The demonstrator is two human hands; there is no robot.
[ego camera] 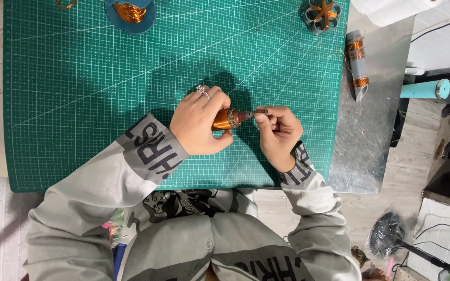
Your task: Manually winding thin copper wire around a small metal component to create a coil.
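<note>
My left hand [199, 125], with a ring on one finger, is wrapped around a small copper-wound motor armature [224, 119] held just above the green cutting mat [79, 78]. My right hand [278, 131] pinches the thin dark shaft end [251, 114] that sticks out of the armature to the right. Both hands meet near the middle front of the mat. Most of the armature body is hidden by my left fingers.
A blue spool of copper wire [130, 13] lies at the mat's far edge. A grey star-shaped wound core [321, 14] sits at the far right corner. A grey tube with copper windings [358, 62] rests on the metal sheet [365, 145] right of the mat.
</note>
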